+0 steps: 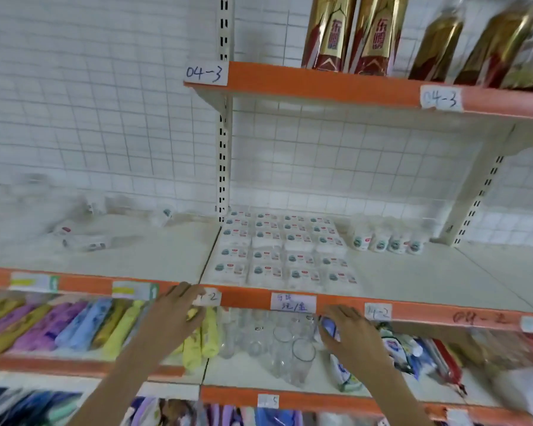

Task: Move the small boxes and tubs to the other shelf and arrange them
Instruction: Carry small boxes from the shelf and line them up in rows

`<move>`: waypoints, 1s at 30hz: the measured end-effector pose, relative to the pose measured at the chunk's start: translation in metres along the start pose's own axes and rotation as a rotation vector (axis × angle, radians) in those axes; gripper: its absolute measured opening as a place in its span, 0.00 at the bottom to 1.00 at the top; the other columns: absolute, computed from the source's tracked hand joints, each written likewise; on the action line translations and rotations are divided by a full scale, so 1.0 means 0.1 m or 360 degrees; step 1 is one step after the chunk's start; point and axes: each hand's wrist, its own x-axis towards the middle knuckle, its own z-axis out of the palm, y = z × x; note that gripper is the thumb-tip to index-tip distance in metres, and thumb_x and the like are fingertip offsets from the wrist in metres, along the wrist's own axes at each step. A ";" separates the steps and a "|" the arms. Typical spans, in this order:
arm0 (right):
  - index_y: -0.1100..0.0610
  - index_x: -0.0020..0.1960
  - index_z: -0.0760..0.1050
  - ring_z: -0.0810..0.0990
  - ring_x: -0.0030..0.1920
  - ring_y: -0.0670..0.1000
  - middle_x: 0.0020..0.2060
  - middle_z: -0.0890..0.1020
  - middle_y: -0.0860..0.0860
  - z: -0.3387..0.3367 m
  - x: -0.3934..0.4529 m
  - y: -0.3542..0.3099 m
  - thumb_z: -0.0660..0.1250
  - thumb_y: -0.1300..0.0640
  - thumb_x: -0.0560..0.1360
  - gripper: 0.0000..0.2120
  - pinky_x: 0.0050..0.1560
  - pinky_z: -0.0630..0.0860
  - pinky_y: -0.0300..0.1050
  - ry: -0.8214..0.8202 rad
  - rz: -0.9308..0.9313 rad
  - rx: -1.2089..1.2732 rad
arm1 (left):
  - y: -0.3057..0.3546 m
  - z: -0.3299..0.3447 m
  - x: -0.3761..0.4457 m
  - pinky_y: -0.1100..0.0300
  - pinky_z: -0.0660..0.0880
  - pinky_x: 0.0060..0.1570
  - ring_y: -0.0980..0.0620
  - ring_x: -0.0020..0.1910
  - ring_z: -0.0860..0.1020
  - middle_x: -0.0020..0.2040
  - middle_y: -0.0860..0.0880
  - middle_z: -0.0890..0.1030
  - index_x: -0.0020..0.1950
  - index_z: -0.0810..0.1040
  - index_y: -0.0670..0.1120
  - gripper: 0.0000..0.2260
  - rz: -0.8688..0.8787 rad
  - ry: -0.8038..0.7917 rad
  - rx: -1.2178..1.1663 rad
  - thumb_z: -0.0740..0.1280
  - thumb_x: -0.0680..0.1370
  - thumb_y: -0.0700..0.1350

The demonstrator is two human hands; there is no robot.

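Few boxes lie loose at the left shelf's back; left hand relaxed, empty at the front edge; right hand state unclear; reaching over could nudge the neat box grid or tubs askew

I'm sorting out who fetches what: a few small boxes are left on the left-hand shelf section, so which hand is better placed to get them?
Probably the left hand. It sits at the shelf edge nearer the leftover small boxes, fingers relaxed. The right hand is farther right, below the arranged boxes.
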 end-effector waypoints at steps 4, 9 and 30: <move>0.50 0.43 0.79 0.82 0.34 0.48 0.36 0.81 0.45 0.01 -0.41 -0.16 0.77 0.51 0.56 0.16 0.26 0.74 0.38 -0.0041 -0.0148 -0.0059 | 0.20 -0.07 -0.62 0.62 0.75 0.29 0.50 0.35 0.81 0.38 0.51 0.79 0.44 0.77 0.49 0.12 -0.0072 -0.0130 0.0146 0.57 0.68 0.52; 0.51 0.55 0.76 0.80 0.50 0.53 0.51 0.81 0.48 0.20 -0.66 -0.57 0.68 0.52 0.70 0.14 0.43 0.78 0.48 -0.0223 -0.0229 0.0184 | 0.12 -0.44 -1.43 0.61 0.76 0.32 0.50 0.36 0.80 0.40 0.51 0.79 0.49 0.72 0.51 0.12 -0.0309 -0.0244 0.0302 0.57 0.68 0.51; 0.50 0.67 0.67 0.71 0.63 0.47 0.63 0.73 0.46 0.92 0.29 -4.45 0.61 0.48 0.76 0.20 0.57 0.69 0.40 -0.0353 -0.0998 0.0506 | -2.36 -2.46 -3.15 0.56 0.77 0.43 0.50 0.47 0.80 0.49 0.51 0.81 0.55 0.79 0.49 0.18 -0.1187 -0.0272 0.0631 0.74 0.67 0.51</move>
